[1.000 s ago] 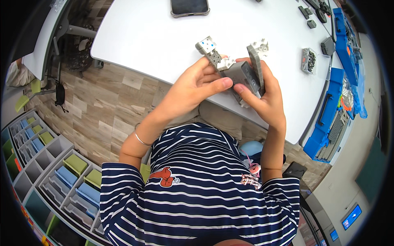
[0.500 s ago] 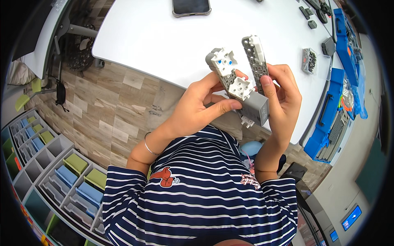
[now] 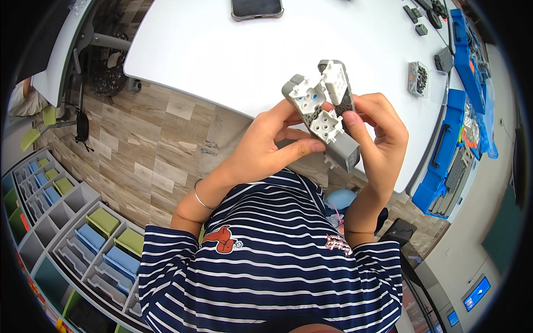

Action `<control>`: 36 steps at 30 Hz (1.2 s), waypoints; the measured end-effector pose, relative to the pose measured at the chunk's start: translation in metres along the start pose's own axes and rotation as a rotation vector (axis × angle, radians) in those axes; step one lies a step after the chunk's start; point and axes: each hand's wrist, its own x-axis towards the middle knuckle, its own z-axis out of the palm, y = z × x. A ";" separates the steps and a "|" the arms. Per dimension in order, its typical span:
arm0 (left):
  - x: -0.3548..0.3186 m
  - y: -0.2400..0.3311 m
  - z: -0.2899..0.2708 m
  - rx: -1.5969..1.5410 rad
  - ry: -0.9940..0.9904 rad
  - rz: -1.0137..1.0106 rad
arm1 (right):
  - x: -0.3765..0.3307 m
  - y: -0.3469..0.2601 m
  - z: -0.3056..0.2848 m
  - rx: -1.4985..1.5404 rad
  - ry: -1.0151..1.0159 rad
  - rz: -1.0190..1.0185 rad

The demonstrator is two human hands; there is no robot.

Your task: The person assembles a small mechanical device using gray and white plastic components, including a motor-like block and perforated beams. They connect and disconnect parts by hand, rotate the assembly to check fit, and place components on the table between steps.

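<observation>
My left hand (image 3: 280, 139) grips a block assembly (image 3: 345, 151) made of a grey box-shaped module, grey perforated parts and white connector pieces. Two blue pegs show in its far white connector (image 3: 308, 97). Between the thumb and fingers of my right hand (image 3: 378, 126) is a long grey perforated beam (image 3: 345, 100), with a white connector piece (image 3: 335, 79) along its side. The beam stands close against the assembly's right side. Whether the two touch is hard to make out, as my right thumb covers the beam's near end.
Both hands are above the near edge of a white table (image 3: 222, 61). A phone (image 3: 256, 8) lies at the far side. To the right are a clear box of small dark pegs (image 3: 418, 79), grey parts (image 3: 443, 59) and open blue cases (image 3: 444, 161). Storage bins (image 3: 102, 222) stand at lower left.
The beam in my right hand has come down and left, closer to the assembly, and has turned so its white connector faces it. The assembly has tilted slightly in my left hand.
</observation>
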 end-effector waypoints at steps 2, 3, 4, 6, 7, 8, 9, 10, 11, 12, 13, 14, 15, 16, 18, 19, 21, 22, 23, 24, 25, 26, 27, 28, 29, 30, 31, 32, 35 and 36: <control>0.000 -0.003 0.002 -0.032 0.031 0.006 | 0.001 0.000 0.000 -0.003 0.031 -0.017; 0.000 -0.004 0.003 -0.039 0.058 0.021 | 0.002 0.000 0.000 0.009 0.048 -0.030; 0.000 -0.005 0.004 -0.050 0.087 0.031 | 0.002 0.000 0.001 0.016 0.069 -0.028; 0.001 -0.006 0.005 -0.055 0.106 0.037 | 0.003 -0.001 0.001 0.008 0.047 -0.036; 0.001 -0.006 0.006 -0.062 0.117 0.032 | 0.002 -0.002 0.001 -0.001 0.034 -0.033; 0.001 -0.005 0.006 -0.039 0.112 0.036 | 0.003 -0.002 0.000 -0.025 0.034 -0.028; 0.001 -0.005 0.005 -0.020 0.106 0.035 | 0.003 -0.003 -0.001 -0.051 0.029 -0.025; 0.002 -0.004 0.005 -0.008 0.105 0.034 | 0.004 -0.003 -0.002 -0.077 0.024 -0.021; 0.002 -0.004 0.005 0.000 0.103 0.027 | 0.005 -0.003 -0.003 -0.078 0.005 -0.021; 0.002 -0.004 0.005 0.000 0.104 0.021 | 0.005 -0.003 -0.005 -0.080 -0.014 -0.023; 0.002 -0.003 0.005 -0.004 0.105 0.014 | 0.006 -0.002 -0.006 -0.076 -0.030 -0.021; 0.002 -0.003 0.004 0.012 0.100 0.012 | 0.006 -0.002 -0.007 -0.080 -0.044 -0.019; 0.002 -0.003 0.004 0.024 0.095 0.008 | 0.006 -0.002 -0.008 -0.079 -0.057 -0.014; 0.002 -0.003 0.004 0.031 0.090 0.001 | 0.006 -0.001 -0.009 -0.078 -0.069 -0.009; 0.002 -0.004 0.004 0.043 0.087 -0.020 | 0.006 0.002 -0.010 -0.054 -0.096 -0.014; 0.002 -0.004 0.004 0.043 0.086 -0.028 | 0.007 0.003 -0.011 -0.037 -0.112 -0.012; 0.002 -0.005 0.005 0.040 0.098 -0.024 | 0.008 0.006 -0.013 -0.034 -0.141 -0.014; 0.003 -0.006 0.006 0.035 0.108 -0.032 | 0.008 0.007 -0.014 -0.020 -0.152 -0.006; 0.003 -0.007 0.007 0.041 0.116 -0.018 | 0.009 0.008 -0.016 -0.010 -0.167 0.010; 0.003 -0.007 0.008 0.045 0.128 -0.016 | 0.010 0.009 -0.017 0.011 -0.179 0.034; 0.003 -0.007 0.009 0.045 0.142 -0.022 | 0.010 0.010 -0.018 0.036 -0.196 0.068; 0.003 -0.008 0.008 0.044 0.141 -0.026 | 0.011 0.010 -0.020 0.046 -0.207 0.079; 0.004 -0.008 0.008 0.038 0.142 -0.037 | 0.012 0.011 -0.021 0.060 -0.223 0.102; 0.004 -0.008 0.008 0.024 0.148 -0.054 | 0.012 0.011 -0.022 0.073 -0.238 0.125; 0.004 -0.009 0.007 0.025 0.137 -0.066 | 0.012 0.012 -0.022 0.089 -0.238 0.148; 0.004 -0.009 0.006 0.020 0.131 -0.083 | 0.012 0.012 -0.023 0.105 -0.238 0.170; 0.003 -0.009 0.004 0.006 0.124 -0.091 | 0.012 0.013 -0.023 0.135 -0.242 0.197; 0.003 -0.010 0.003 0.011 0.110 -0.096 | 0.012 0.014 -0.023 0.128 -0.250 0.203; 0.003 -0.013 0.001 -0.013 0.075 -0.079 | 0.012 0.014 -0.023 0.141 -0.283 0.222; 0.003 -0.014 0.001 -0.030 0.069 -0.072 | 0.012 0.014 -0.023 0.139 -0.289 0.219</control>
